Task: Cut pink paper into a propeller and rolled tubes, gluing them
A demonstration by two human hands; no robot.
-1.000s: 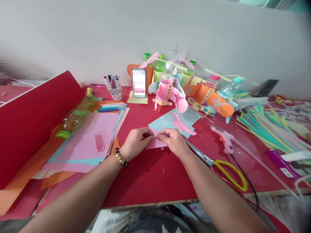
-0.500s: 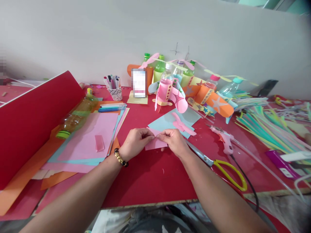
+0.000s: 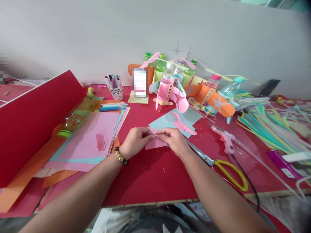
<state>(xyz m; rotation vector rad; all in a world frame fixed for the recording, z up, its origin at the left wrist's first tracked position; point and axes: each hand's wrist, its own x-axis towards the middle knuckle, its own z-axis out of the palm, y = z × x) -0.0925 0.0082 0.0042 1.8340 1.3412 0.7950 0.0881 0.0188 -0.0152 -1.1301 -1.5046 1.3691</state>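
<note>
Plain, grey-white wall [image 3: 97, 35] rises on the far side of a glossy red tabletop [image 3: 145, 184] crowded with craft supplies. Near the middle of that tabletop, a small, straight-edged piece of thin pink paper [image 3: 154, 145] is held between the person's two bare hands, just on the near side of a pale blue sheet of paper [image 3: 162, 121]. Fingers of the left hand [image 3: 136, 141] and of the right hand [image 3: 174, 141] are pinched together, thumb against forefinger, clamped on the pink paper with their tips almost meeting.

By judgement, the piece should weigh next to nothing and bend easily — dry, not very slippery, but quick to crease or tear under a hard pull. A light fingertip pinch seems to suit it, with the two thumbs close together so that it does not buckle between them.

It looks an even, matt, soft pink, one part showing beyond the fingertips and a broader part on the near side — the hands hide much of its outline, so any fold cannot be made out. On the blue sheet, farther right, lies a pink propeller-shaped paper cutout [image 3: 181, 124].
</note>
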